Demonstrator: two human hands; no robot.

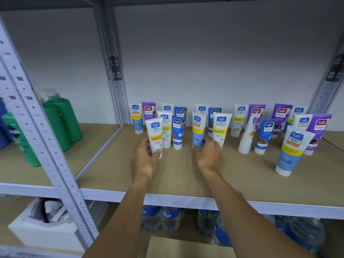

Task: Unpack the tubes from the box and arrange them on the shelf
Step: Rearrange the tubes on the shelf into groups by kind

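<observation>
Head view: the left hand (pixel 147 155) curls around a white plastic tube with a yellow band (pixel 155 135) at the group's front left. The right hand (pixel 208 155) grips the base of a white-and-blue plastic tube (pixel 198 130). Both tubes stand cap-down on the tan shelf board (pixel 176 175). About twenty tubes stand there: four purple tubes (pixel 148 110), four blue tubes (pixel 177 133), the rest white. Bare board runs from the hands to the shelf's white metal front edge (pixel 167 199). Several green bottles (pixel 63 118) fill the left bay.
</observation>
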